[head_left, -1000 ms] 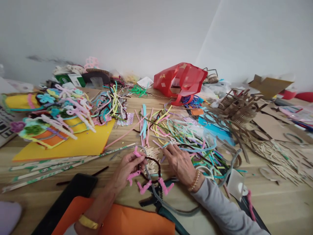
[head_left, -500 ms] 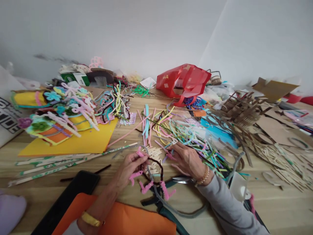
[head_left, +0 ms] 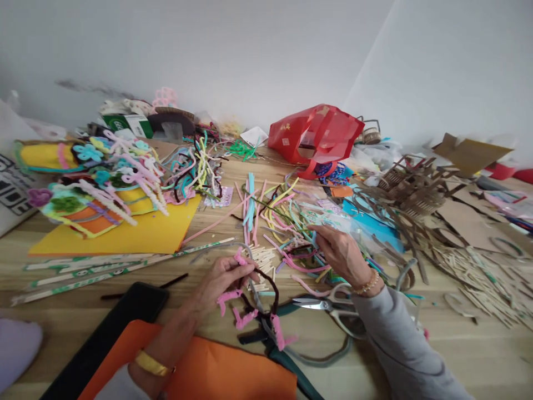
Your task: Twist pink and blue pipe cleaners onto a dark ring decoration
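My left hand (head_left: 220, 283) is shut on a twisted piece of pink and dark brown pipe cleaner (head_left: 260, 283), with pink ends hanging below it. My right hand (head_left: 341, 255) is raised over a heap of multicoloured pipe cleaners (head_left: 291, 233), its fingertips among the strands. I cannot tell whether it holds one. Steel scissors with pale handles (head_left: 327, 305) lie just below my right wrist, and green-handled pliers (head_left: 266, 339) lie under the pink piece. A small pile of wooden sticks (head_left: 262, 261) sits between my hands.
A yellow sheet (head_left: 125, 236) with pipe-cleaner flowers lies to the left, beside patterned strips (head_left: 125, 266). A black tablet (head_left: 125, 305) and orange cloth (head_left: 225, 361) are nearest me. A red bag (head_left: 316, 136) stands behind; brown woven cardboard baskets (head_left: 410, 191) and scattered sticks fill the right.
My right hand has moved up and right, off the table and into the pipe cleaners, and the scissors now show fully beneath it. My left hand and its pink piece have barely moved.
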`<state>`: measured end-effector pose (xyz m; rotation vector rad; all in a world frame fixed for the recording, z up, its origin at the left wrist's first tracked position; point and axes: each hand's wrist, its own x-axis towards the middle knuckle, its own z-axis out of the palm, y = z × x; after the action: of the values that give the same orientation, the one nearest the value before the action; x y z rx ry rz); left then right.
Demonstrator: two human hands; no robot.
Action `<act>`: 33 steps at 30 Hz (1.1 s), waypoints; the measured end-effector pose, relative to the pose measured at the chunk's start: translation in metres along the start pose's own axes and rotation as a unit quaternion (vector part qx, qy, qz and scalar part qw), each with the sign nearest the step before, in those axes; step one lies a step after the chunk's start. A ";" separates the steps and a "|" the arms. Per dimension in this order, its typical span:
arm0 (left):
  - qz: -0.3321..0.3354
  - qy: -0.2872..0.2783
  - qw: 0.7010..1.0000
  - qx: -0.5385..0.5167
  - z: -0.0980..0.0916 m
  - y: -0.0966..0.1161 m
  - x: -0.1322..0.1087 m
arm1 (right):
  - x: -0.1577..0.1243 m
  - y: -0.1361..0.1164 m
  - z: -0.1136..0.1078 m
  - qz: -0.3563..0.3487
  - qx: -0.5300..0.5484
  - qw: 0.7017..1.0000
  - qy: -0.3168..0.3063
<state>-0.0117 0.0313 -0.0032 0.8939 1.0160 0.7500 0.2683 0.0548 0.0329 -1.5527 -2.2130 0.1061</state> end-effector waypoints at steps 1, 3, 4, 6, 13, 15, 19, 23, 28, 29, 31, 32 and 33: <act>-0.003 -0.003 1.000 -0.006 -0.001 -0.001 0.000 | 0.001 0.000 0.001 -0.003 0.000 1.000 -0.004; -0.007 -0.009 1.000 -0.022 -0.001 -0.002 0.000 | 0.002 -0.001 0.002 -0.014 0.008 1.000 -0.017; -0.008 -0.011 1.000 -0.028 -0.001 -0.003 0.000 | 0.003 -0.001 0.002 -0.018 0.017 0.999 -0.028; -0.009 -0.018 0.999 -0.034 0.000 -0.005 0.000 | 0.003 -0.002 0.002 -0.017 0.037 0.998 -0.052; -0.004 -0.045 0.994 -0.098 0.011 -0.014 -0.003 | 0.003 -0.002 0.002 -0.003 0.110 0.984 -0.138; -0.003 -0.042 0.995 -0.095 0.013 -0.014 -0.004 | 0.003 -0.001 0.002 0.000 0.116 0.981 -0.156; 0.009 -0.031 0.999 -0.026 0.014 -0.012 -0.003 | 0.003 -0.001 0.004 0.003 0.141 0.973 -0.185; 0.071 0.012 0.994 0.077 0.011 -0.012 0.000 | 0.002 -0.001 0.005 0.019 0.188 0.964 -0.187; 0.123 0.054 0.981 0.140 0.009 -0.006 -0.001 | 0.003 -0.006 0.006 0.015 0.211 0.959 -0.188; 0.132 0.059 0.980 0.137 0.009 -0.004 -0.001 | 0.003 -0.009 0.006 0.006 0.201 0.961 -0.189; 0.152 0.069 0.977 0.132 0.009 -0.003 0.000 | 0.002 -0.019 0.008 -0.018 0.164 0.971 -0.175; 0.160 0.073 0.975 0.133 0.008 -0.004 0.001 | 0.000 -0.025 0.010 -0.034 0.136 0.976 -0.165; 0.168 0.078 0.973 0.136 0.008 -0.005 0.002 | -0.001 -0.032 0.013 -0.050 0.105 0.981 -0.154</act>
<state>-0.0033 0.0287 -0.0062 1.2800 1.1375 0.9915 0.2358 0.0444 0.0309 -1.3823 -2.4155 0.5646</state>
